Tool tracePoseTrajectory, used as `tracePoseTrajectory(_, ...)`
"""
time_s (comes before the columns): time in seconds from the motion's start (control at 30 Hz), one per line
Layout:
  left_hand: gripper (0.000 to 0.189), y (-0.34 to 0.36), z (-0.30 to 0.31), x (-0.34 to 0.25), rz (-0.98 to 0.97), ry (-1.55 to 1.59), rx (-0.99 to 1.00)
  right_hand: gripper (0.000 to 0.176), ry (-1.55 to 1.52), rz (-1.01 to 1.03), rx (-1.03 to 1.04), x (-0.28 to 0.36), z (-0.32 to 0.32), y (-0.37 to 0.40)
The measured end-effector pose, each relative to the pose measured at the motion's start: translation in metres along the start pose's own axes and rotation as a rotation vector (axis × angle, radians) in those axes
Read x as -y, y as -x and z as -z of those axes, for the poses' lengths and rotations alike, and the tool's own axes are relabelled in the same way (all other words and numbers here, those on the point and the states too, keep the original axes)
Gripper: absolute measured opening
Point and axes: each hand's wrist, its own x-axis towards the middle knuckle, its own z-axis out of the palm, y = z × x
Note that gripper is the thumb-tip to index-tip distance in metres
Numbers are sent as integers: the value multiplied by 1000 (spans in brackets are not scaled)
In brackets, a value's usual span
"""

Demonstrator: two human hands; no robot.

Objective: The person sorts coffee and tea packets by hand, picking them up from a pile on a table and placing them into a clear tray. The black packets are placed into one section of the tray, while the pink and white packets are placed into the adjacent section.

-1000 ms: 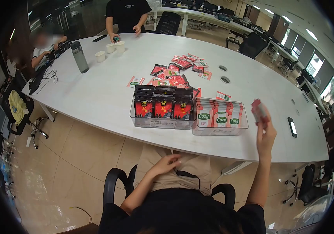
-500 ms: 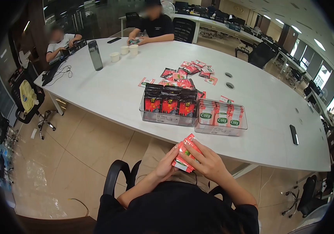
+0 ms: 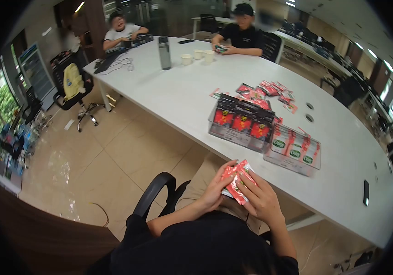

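Several red-and-white sachets [image 3: 241, 181] are held over my lap, just off the table's front edge. My left hand [image 3: 215, 189] grips them from the left side. Across their right side lies my right hand [image 3: 261, 198], its fingers over the top sachet. On the table, a clear bin [image 3: 237, 137] holds black-and-red sachets upright. Touching its right end, a second clear bin [image 3: 291, 163] holds red-and-white Cozy sachets. Behind the bins is a loose pile of red sachets [image 3: 269, 89].
On the white table [image 3: 159, 94] stand a grey bottle [image 3: 164, 54] and paper cups [image 3: 186, 59]. A phone [image 3: 366, 192] lies at the right. Two people sit at the far side, one holding a small item. My chair's armrest [image 3: 153, 192] is at my left.
The head view has turned left, so the table and bins appear farther right and tilted. Both hands still hold the sachets, whose angle has changed, and my right fingers have shifted over them.
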Motion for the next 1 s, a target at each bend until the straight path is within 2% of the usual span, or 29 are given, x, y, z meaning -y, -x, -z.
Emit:
tracePoseTrajectory(0.23, 44, 24, 14, 4, 46, 158, 14, 45, -37, 67, -74, 1, -20, 9)
tracePoseTrajectory(0.37, 48, 38, 21, 6, 5, 72, 7, 34, -111, -62, -138, 16, -19, 4)
tracePoseTrajectory(0.5, 49, 49, 31, 9, 14, 81, -72, 42, -236, -178, -113, 17, -24, 2)
tracePoseTrajectory(0.53, 48, 51, 35, 10, 12, 79, -90, 50, -295, -204, -69, 17, -24, 3)
tracePoseTrajectory(0.67, 50, 53, 40, 12, -128, -108, -182, 55, -544, -357, 65, 29, -17, -4)
tracePoseTrajectory(0.77, 49, 52, 48, 16, -225, -190, -240, 52, -770, -330, 131, 17, -25, -5)
tracePoseTrajectory(0.8, 49, 53, 53, 17, -246, -220, -250, 43, -857, -343, 122, 16, -26, -8)
tracePoseTrajectory(0.9, 43, 51, 56, 15, -308, -283, -254, 37, -833, -361, 56, 16, -37, -17)
tracePoseTrajectory(0.93, 43, 49, 57, 14, -327, -315, -238, 32, -655, -448, 122, 13, -38, -18)
tracePoseTrajectory(1.0, 43, 45, 58, 13, -350, -391, -226, 28, -691, -470, -89, 16, -42, -27)
